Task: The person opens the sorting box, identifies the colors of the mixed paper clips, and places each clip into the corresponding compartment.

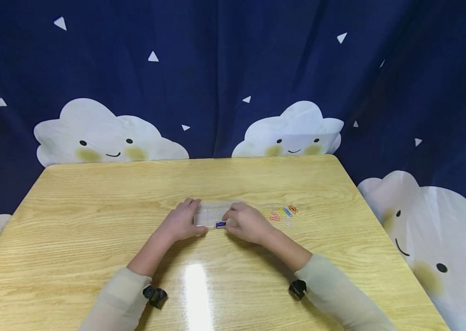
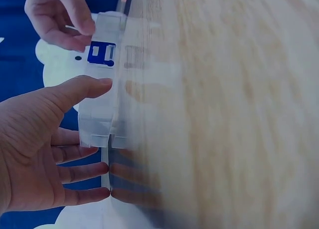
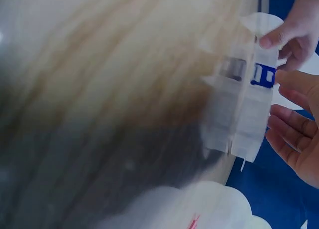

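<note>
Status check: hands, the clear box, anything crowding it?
Left hand and right hand both on the clear plastic box, one at each end. Box flat on the table. Coloured paper clips lie loose beside the right hand, nothing blocking.

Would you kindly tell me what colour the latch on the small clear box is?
The latch on the clear box is blue, clearest in the left wrist view.

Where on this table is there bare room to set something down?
The table is bare left of the left hand and behind the clear box to the far edge. It's crowded around the right hand and paper clips.
</note>
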{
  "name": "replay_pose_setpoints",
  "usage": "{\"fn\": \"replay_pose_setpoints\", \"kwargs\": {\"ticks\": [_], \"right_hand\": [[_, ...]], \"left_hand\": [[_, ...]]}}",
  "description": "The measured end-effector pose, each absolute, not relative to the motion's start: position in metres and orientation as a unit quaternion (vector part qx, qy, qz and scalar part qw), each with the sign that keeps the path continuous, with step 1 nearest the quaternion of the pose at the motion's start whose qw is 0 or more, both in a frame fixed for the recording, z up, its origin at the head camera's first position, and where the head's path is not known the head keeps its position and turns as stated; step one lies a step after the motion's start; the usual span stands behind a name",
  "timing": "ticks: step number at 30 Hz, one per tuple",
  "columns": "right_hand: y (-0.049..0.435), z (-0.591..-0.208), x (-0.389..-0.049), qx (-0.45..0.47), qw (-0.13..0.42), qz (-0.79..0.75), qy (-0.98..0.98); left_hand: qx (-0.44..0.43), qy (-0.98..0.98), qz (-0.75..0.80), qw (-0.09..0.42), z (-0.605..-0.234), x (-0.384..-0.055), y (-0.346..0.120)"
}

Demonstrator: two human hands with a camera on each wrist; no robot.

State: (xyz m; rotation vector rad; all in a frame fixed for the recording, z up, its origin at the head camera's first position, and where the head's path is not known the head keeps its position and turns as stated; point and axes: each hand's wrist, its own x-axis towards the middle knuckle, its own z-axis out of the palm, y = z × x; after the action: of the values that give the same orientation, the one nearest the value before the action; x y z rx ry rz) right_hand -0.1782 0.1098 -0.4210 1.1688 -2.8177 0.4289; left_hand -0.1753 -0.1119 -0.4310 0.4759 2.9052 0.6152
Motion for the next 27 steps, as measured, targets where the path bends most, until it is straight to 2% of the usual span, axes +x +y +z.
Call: {"fn": "replay_pose_setpoints", "kwargs": {"ticks": [9,18,27], "right_hand": [[0.096,-0.430,-0.176,0.428,0.104,0.099,-0.892],[0.088,-0.430,-0.173,0.443,0.120,0.057,-0.887],[0.086,-0.435,-0.170,0.475,0.172,-0.106,-0.857]], "left_hand": [[0.161,0.962,0.211,0.062,-0.430,-0.176,-0.113],[0.167,0.960,0.214,0.067,-0.428,-0.178,-0.112],[0.176,0.957,0.217,0.081,-0.429,-0.180,-0.113]]}}
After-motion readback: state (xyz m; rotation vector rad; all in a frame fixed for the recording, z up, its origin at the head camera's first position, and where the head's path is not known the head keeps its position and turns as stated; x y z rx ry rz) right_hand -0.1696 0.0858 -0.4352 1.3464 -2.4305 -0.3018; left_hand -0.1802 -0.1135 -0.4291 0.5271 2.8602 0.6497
